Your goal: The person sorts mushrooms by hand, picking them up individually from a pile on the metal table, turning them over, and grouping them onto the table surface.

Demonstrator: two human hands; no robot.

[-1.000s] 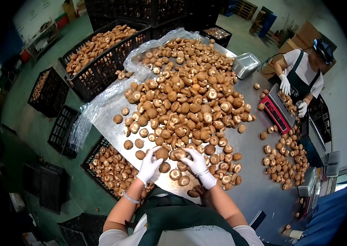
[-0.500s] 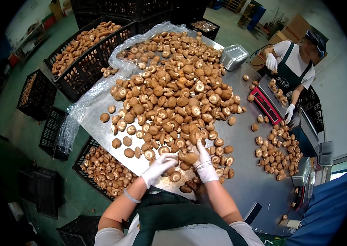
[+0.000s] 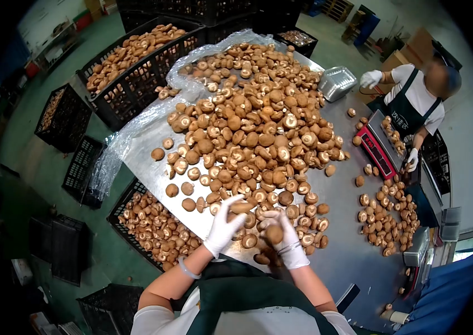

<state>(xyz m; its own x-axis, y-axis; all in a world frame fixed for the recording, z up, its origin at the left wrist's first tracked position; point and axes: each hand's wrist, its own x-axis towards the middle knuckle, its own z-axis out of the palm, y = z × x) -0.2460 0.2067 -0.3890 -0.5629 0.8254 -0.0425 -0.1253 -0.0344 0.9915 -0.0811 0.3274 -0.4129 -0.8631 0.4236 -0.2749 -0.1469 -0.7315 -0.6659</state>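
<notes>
Brown-capped mushrooms lie in a big pile (image 3: 264, 123) on the metal table. My left hand (image 3: 225, 228), in a white glove, is at the near edge of the pile with a mushroom (image 3: 242, 207) between its thumb and fingers. To its right, my gloved right hand (image 3: 287, 237) is closed on another mushroom (image 3: 274, 234), its brown cap turned up. Loose mushrooms surround both hands, some cap up and some showing pale stems. A few darker mushrooms (image 3: 262, 259) lie below my right hand, close to my apron.
A black crate of mushrooms (image 3: 114, 215) stands low at the left, with a larger full crate (image 3: 130, 89) behind. Plastic film (image 3: 114, 152) drapes over the table's left edge. Clear trays (image 3: 337, 82) sit at the back right. A co-worker (image 3: 409, 100) stands by a red scale (image 3: 377, 153).
My left hand has lifted and opened wider around a mushroom. My right hand has drawn back toward me with its mushroom. The co-worker's hand has moved away from the scale. The view has shifted slightly.
</notes>
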